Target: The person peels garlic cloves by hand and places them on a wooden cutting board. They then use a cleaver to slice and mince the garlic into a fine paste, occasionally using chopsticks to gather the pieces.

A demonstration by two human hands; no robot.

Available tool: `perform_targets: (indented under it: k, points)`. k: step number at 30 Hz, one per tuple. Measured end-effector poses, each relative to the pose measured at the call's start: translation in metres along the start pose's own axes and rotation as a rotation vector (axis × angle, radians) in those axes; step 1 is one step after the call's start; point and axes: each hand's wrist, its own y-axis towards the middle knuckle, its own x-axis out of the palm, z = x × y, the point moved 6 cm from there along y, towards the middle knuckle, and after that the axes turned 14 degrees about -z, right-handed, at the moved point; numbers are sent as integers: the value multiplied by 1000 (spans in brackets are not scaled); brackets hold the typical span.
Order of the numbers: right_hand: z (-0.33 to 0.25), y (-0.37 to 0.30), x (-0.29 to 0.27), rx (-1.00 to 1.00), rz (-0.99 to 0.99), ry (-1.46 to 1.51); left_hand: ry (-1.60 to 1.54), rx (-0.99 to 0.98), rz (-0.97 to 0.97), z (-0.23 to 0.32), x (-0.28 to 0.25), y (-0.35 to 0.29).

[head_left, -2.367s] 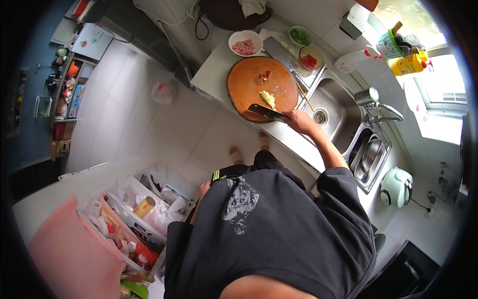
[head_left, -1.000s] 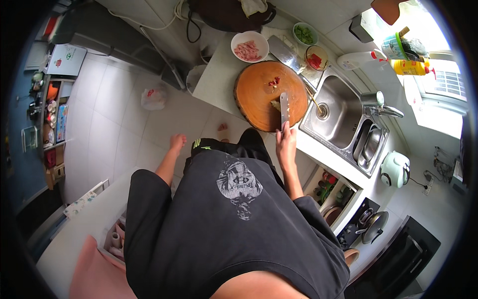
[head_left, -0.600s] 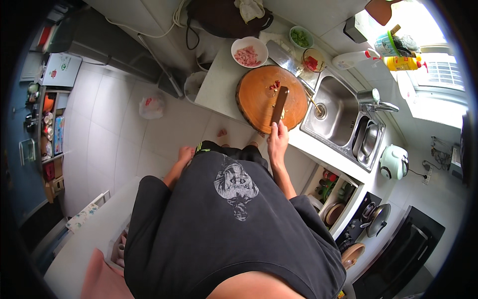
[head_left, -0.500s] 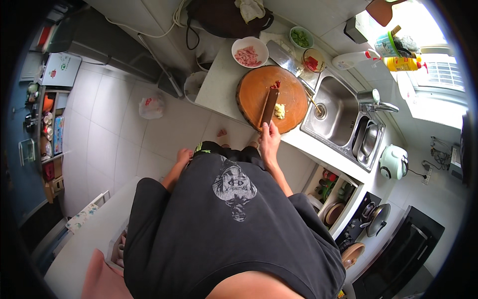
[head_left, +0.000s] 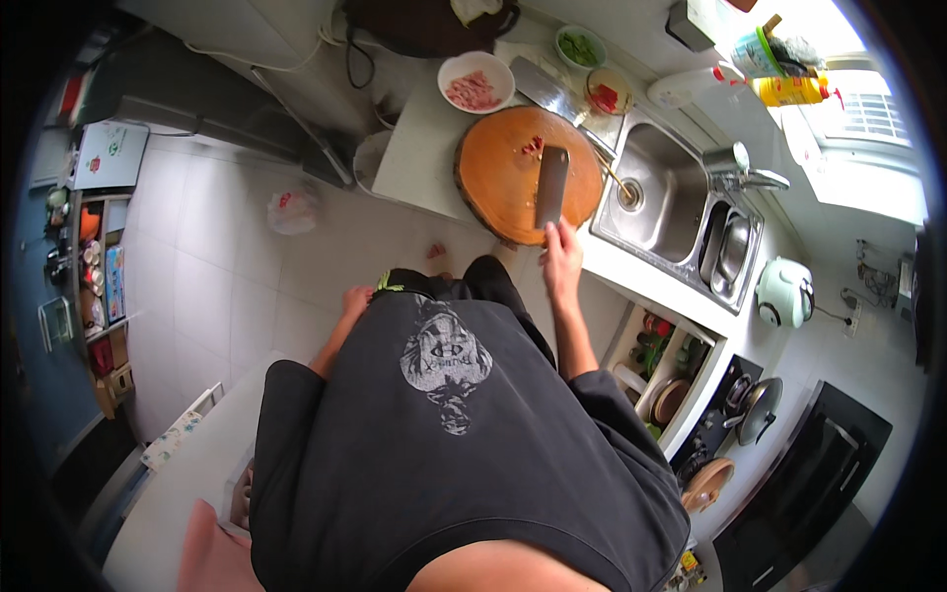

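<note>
My right hand (head_left: 561,252) is closed around the handle of a cleaver (head_left: 552,185). The broad dark blade is over the right half of a round wooden chopping board (head_left: 493,173). Small chopped red pieces (head_left: 533,148) are on the board, just beyond the blade's upper left. The pale yellow chopped heap seen before is hidden behind the blade. My left hand (head_left: 357,299) stays low beside my waist, away from the board; its fingers are too hidden to read.
Beyond the board stand a bowl of sliced meat (head_left: 473,89), a bowl of chopped greens (head_left: 580,47) and a glass bowl with red pieces (head_left: 606,97). A second cleaver (head_left: 546,87) rests between them. A steel sink (head_left: 656,183) adjoins on the right.
My right hand has swung the cleaver slightly right, turning its blade from edge-on to broadside over the yellow heap. The whole view has shifted a little. My left hand stays by my waist.
</note>
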Motion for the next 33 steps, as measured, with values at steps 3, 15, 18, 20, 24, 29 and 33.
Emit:
perform_targets:
  k: [3,15,18,20,24,29,33]
  points:
    - [-32,24,-58,-207,89,-657,-21,45,-40,-1,13,-1]
    - [-36,45,-80,-547,-244,-984,-103,-27,7,8,67,-17]
    - [-47,60,-93,-584,-319,-967,-341,-147,58,33,97,-22]
    - [-54,79,-102,-600,-328,-944,-416,-181,101,53,121,-25]
    - [-59,111,-99,-751,-498,-988,-407,-186,152,69,162,-40]
    - [-61,112,-94,-929,-766,-1003,-466,-218,235,32,199,-76]
    - [-77,134,-104,-952,-800,-963,-536,-256,286,19,229,-112]
